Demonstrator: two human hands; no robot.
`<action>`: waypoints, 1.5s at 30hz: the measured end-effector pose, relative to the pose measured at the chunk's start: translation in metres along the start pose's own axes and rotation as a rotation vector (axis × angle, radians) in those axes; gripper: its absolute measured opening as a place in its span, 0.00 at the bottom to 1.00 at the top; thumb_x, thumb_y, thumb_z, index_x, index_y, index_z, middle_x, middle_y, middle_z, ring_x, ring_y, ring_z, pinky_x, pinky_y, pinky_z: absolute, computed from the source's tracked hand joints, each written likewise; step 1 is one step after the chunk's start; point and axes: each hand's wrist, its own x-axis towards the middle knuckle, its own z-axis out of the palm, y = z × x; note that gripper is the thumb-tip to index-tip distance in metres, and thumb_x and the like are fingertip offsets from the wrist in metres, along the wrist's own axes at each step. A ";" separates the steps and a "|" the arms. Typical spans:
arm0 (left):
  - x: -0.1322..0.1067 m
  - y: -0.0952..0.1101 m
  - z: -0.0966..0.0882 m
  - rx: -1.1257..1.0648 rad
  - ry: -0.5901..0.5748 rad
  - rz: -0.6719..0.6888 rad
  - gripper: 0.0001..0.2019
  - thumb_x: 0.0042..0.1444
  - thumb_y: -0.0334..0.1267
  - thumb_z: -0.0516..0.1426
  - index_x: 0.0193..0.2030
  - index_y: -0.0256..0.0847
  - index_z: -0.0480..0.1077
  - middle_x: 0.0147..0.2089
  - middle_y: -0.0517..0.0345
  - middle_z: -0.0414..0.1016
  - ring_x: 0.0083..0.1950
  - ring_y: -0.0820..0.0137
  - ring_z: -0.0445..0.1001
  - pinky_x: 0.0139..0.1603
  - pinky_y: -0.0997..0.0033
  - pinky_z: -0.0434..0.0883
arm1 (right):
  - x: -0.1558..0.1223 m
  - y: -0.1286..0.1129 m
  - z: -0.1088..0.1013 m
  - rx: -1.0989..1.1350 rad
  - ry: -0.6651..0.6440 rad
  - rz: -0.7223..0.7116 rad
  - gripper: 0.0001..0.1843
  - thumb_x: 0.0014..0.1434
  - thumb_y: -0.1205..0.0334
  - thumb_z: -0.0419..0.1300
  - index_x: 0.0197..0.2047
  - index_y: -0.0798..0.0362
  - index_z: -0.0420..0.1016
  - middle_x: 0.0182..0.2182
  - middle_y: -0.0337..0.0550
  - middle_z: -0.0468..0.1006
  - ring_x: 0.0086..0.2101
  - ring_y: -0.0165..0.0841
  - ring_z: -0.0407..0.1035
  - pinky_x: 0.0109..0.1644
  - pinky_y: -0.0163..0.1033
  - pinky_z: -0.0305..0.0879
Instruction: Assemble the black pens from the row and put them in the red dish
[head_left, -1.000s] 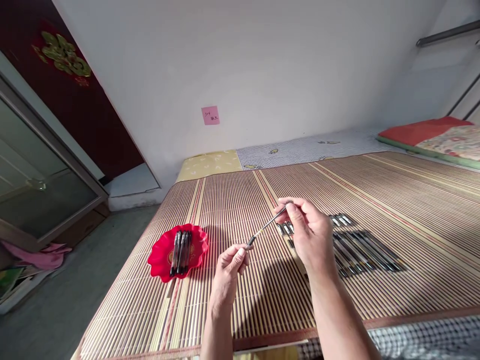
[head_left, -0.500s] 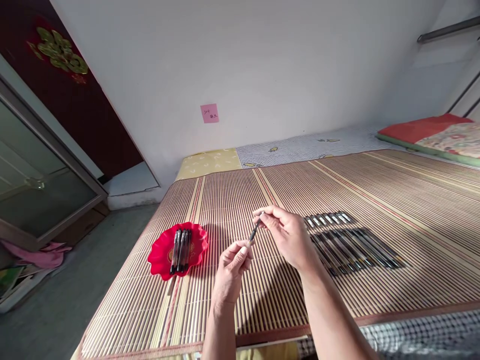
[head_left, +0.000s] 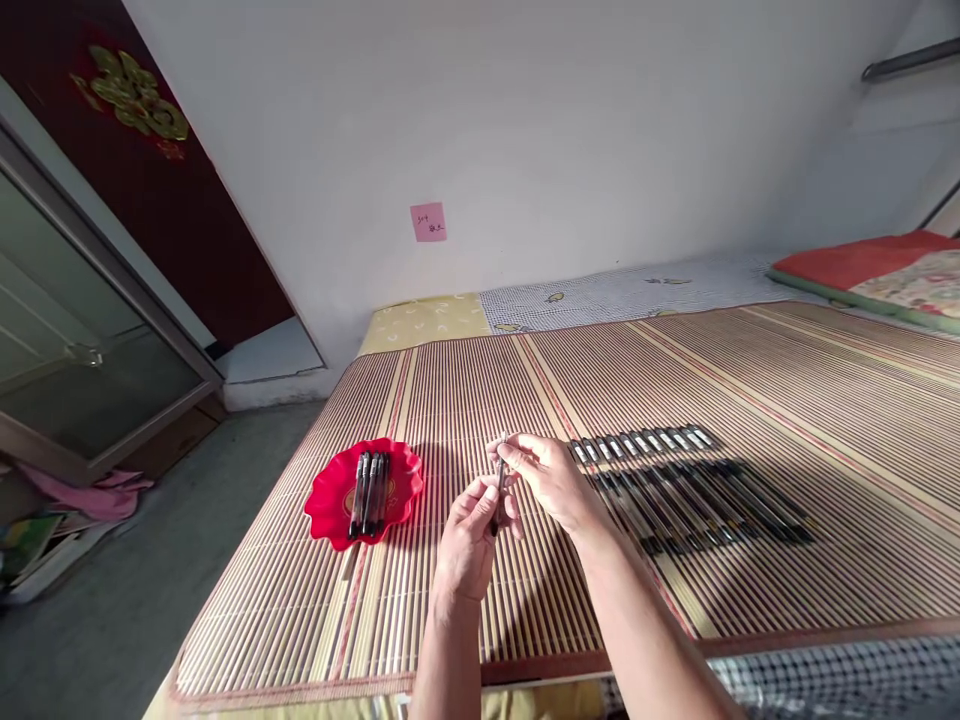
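Between my hands a dark, slim pen point(head_left: 500, 484) is held nearly upright over the mat. My left hand point(head_left: 474, 525) pinches its lower part between thumb and fingers. With thumb and forefinger, my right hand point(head_left: 541, 470) grips the pen's upper end; the fingers partly cover what is there. Right of my hands lies a row of pen caps point(head_left: 641, 442) with pale labels. Nearer to me, a row of uncapped-looking pens point(head_left: 694, 505) lies side by side. On the left, a red wavy-edged plate point(head_left: 322, 510) holds several capped pens point(head_left: 367, 495).
A striped bamboo mat point(head_left: 450, 400) covers the bed under everything. Folded red and floral bedding point(head_left: 885, 265) lies at the far right. A pink note point(head_left: 428, 222) sticks to the wall. Left of the bed are the floor and a glass-panelled door point(head_left: 82, 330).
My hands have drawn closer together, the right coming down and left. The pen has turned from slanted to nearly upright. The view has shifted slightly, showing more of the cap row.
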 end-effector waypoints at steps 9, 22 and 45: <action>0.001 -0.004 0.003 -0.110 0.056 0.003 0.18 0.50 0.44 0.75 0.38 0.36 0.76 0.28 0.63 0.70 0.23 0.83 0.55 0.24 0.83 0.54 | 0.004 0.010 0.010 0.130 0.059 -0.003 0.24 0.60 0.38 0.68 0.37 0.53 0.83 0.36 0.47 0.84 0.37 0.37 0.79 0.43 0.41 0.76; 0.003 -0.009 0.003 0.016 0.207 0.202 0.18 0.50 0.48 0.75 0.39 0.38 0.78 0.28 0.62 0.72 0.24 0.82 0.55 0.24 0.81 0.53 | 0.004 0.018 0.022 0.103 0.061 0.011 0.24 0.59 0.39 0.68 0.40 0.53 0.83 0.35 0.46 0.83 0.27 0.33 0.74 0.30 0.38 0.71; 0.001 -0.006 -0.001 -0.213 0.152 0.058 0.19 0.48 0.42 0.76 0.39 0.35 0.77 0.30 0.63 0.70 0.25 0.83 0.59 0.27 0.84 0.61 | 0.001 0.017 0.023 0.211 -0.007 0.015 0.21 0.62 0.41 0.67 0.41 0.51 0.86 0.37 0.45 0.85 0.32 0.32 0.76 0.40 0.37 0.74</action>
